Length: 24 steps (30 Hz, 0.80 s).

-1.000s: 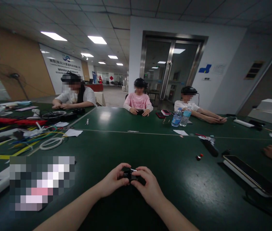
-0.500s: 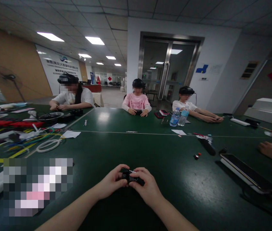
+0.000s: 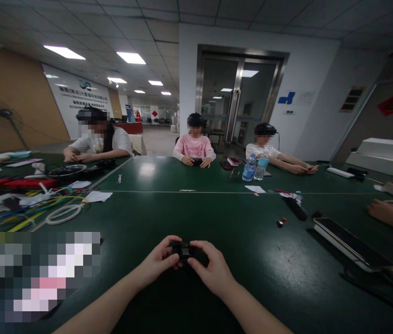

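Between my two hands is a small black object [image 3: 185,251] with a paler metallic-looking patch in its middle; its exact kind is too dark and small to make out. My left hand [image 3: 159,260] grips its left end between thumb and curled fingers. On the opposite side, my right hand [image 3: 213,266] has its thumb at the near edge and its fingers at the far edge. Both hands are held over the near part of the dark green table [image 3: 147,211]. My fingers cover the object's ends.
Cables [image 3: 64,214] and tools crowd the left side. At right lie a phone [image 3: 349,241] on a white block and a small red-and-black piece [image 3: 280,222]. Water bottles [image 3: 254,168] stand farther back. Several people sit around the table; a co-worker's hand [image 3: 384,211] is at far right.
The black object has turned, bringing its pale patch to the middle between my hands. My right thumb has moved from on top to the near edge. The whole view has shifted slightly.
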Motion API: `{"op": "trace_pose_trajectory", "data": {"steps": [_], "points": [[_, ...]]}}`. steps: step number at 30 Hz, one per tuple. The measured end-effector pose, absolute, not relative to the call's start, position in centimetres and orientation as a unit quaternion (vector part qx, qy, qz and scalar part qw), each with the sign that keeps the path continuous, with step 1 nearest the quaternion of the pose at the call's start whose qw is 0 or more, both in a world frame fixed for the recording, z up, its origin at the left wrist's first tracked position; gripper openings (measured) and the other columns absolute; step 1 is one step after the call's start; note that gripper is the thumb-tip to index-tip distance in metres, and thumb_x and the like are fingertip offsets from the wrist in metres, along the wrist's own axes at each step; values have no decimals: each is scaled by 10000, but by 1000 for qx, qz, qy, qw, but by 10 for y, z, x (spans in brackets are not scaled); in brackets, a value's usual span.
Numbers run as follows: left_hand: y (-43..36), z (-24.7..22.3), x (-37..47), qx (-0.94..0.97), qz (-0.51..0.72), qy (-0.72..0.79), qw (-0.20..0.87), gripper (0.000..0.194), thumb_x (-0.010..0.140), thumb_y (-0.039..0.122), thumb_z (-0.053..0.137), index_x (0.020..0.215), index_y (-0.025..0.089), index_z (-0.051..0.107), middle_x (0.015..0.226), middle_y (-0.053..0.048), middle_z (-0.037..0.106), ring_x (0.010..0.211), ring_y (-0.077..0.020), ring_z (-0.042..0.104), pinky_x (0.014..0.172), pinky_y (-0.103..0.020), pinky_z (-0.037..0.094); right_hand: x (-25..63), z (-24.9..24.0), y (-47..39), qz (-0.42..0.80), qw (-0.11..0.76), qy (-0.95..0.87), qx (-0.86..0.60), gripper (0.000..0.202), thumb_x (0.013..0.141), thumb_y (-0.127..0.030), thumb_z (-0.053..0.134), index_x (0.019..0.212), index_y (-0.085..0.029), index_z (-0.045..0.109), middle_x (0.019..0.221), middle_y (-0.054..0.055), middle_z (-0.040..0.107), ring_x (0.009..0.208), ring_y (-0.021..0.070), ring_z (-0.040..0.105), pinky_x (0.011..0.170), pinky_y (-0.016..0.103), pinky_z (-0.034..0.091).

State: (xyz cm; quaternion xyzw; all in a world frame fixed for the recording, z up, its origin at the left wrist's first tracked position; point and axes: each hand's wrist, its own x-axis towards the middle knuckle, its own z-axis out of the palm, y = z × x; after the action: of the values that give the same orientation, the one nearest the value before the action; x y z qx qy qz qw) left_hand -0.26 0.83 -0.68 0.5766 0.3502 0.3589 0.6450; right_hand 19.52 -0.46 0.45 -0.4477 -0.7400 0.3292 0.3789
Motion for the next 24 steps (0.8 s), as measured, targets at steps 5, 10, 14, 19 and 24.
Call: {"op": "trace_pose_trajectory", "data": {"steps": [5, 10, 14, 19, 24], "points": [[9, -9, -3, 583, 359, 352, 637, 428, 745, 330, 597, 1106, 239, 386, 916, -33, 584, 795, -171, 573, 713, -334, 429, 194, 0, -3, 320, 406, -733, -443, 332, 725, -229, 596, 1052, -243, 544, 1017, 31, 604, 966, 194, 557, 875, 367, 436], [9, -10, -4, 586, 358, 361, 631, 458, 743, 291, 604, 1145, 236, 391, 1007, -55, 574, 838, -177, 561, 747, -350, 437, 193, 1, -5, 319, 404, -736, -441, 307, 733, -233, 587, 1037, -238, 544, 997, 31, 605, 940, 191, 563, 848, 358, 448], [10, -9, -4, 584, 354, 370, 630, 492, 742, 258, 604, 1177, 232, 375, 1014, -59, 579, 833, -175, 562, 752, -353, 439, 194, 4, -6, 324, 393, -738, -443, 303, 740, -227, 578, 1040, -243, 539, 1001, 26, 597, 946, 189, 559, 849, 358, 449], [9, -6, -3, 588, 344, 374, 629, 384, 744, 228, 595, 1088, 205, 427, 928, -37, 592, 828, -172, 562, 753, -350, 435, 194, 6, -6, 330, 385, -738, -445, 305, 745, -226, 571, 1048, -235, 538, 1016, 30, 590, 958, 190, 556, 857, 360, 451], [7, -1, -3, 585, 342, 375, 632, 364, 757, 237, 577, 1082, 206, 417, 869, -20, 591, 803, -166, 570, 752, -353, 430, 194, 6, -7, 336, 381, -736, -447, 316, 749, -233, 567, 1064, -241, 531, 1026, 27, 590, 962, 185, 556, 866, 352, 448]]}}
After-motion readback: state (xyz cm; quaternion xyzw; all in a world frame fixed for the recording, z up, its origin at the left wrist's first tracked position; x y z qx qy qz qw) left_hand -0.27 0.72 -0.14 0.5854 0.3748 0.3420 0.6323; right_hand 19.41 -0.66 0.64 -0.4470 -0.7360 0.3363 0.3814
